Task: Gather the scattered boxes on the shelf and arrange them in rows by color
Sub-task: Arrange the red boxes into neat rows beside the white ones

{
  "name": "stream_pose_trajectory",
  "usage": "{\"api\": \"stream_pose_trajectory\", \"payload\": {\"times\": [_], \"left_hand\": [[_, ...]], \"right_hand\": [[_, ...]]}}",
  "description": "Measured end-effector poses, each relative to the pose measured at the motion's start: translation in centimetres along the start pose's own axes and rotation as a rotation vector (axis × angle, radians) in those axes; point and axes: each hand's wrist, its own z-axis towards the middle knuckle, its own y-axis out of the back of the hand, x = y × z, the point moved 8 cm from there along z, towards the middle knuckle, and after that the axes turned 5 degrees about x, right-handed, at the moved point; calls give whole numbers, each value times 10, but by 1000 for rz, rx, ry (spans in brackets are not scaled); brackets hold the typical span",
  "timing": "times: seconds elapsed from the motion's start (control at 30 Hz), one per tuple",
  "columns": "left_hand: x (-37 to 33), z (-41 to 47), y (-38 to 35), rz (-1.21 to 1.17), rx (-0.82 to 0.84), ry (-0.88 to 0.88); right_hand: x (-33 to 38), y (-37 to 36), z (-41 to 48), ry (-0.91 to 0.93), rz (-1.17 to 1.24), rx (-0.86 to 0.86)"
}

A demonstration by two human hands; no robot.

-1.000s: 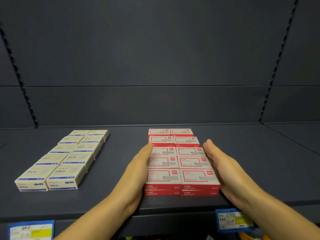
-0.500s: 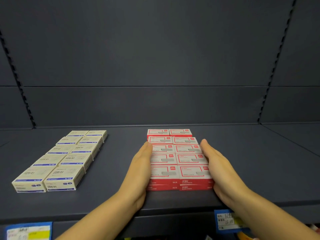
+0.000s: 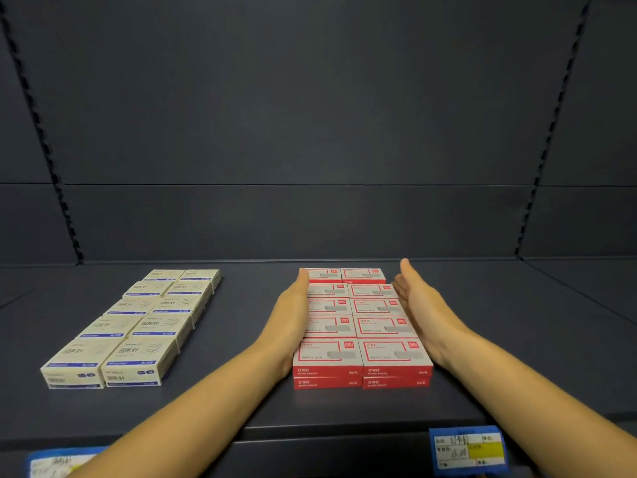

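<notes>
- Red boxes [image 3: 362, 326], two columns stacked two high in front, sit on the shelf [image 3: 517, 339] between both hands in the head view.
- Left hand [image 3: 289, 319] and right hand [image 3: 424, 312] lie flat, fingers straight, along the block's outer sides, clasping nothing.
- Cream boxes [image 3: 138, 326] sit well beyond the left hand.
- Likely light, stiff, slide-prone cardboard; press from the sides.

A blue price tag [image 3: 468, 450] at my lower right, a second tag [image 3: 58, 464] lower left; dark back panel [image 3: 310, 115] between slotted uprights [image 3: 43, 132].
</notes>
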Motion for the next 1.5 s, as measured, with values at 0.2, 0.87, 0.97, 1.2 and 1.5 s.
{"api": "stream_pose_trajectory", "payload": {"times": [0.2,0.87,0.97,1.2,1.5], "left_hand": [[3,5,5,23,19,-21],[-2,59,26,196,-143,20],[-1,54,24,175,-119,27],[17,35,14,6,19,144],[20,29,10,-71,-37,93]], "right_hand": [[-3,-1,3,-3,-94,52],[15,-1,33,94,-367,137],[15,2,30,79,-344,102],[1,0,13,-17,-130,97],[-15,-5,11,-49,-26,87]]}}
